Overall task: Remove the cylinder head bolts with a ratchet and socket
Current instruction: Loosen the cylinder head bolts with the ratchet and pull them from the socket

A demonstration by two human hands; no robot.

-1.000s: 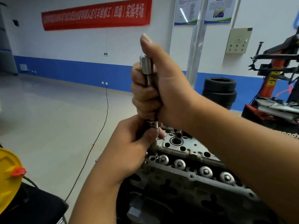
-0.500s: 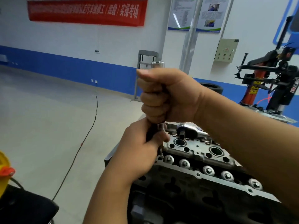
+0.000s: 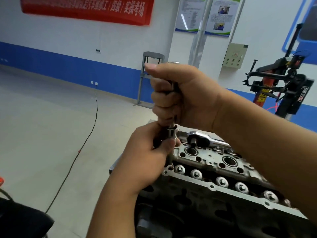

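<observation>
**Extension bar seated at the head's corner, ratchet lying idle**

Since a second ago the view has swung right and down, so more of the cylinder head shows, and the right thumb, which stood up beside the bar, is now folded flat over its top.

The right hand is wrapped in a fist round the upper part of an upright extension bar. The left hand pinches the bar lower down, thumb against the collar. The bar's lower end drops into a bolt well at the near left corner of the head; the bolt itself is hidden. The ratchet lies loose on top of the head, just behind the bar, touched by neither hand.

The risks, as I judge them: if the bar leans, the socket may ride off the bolt and round it. Lifting carelessly could leave a loosened bolt down the well. A knock could send the ratchet sliding off.
</observation>
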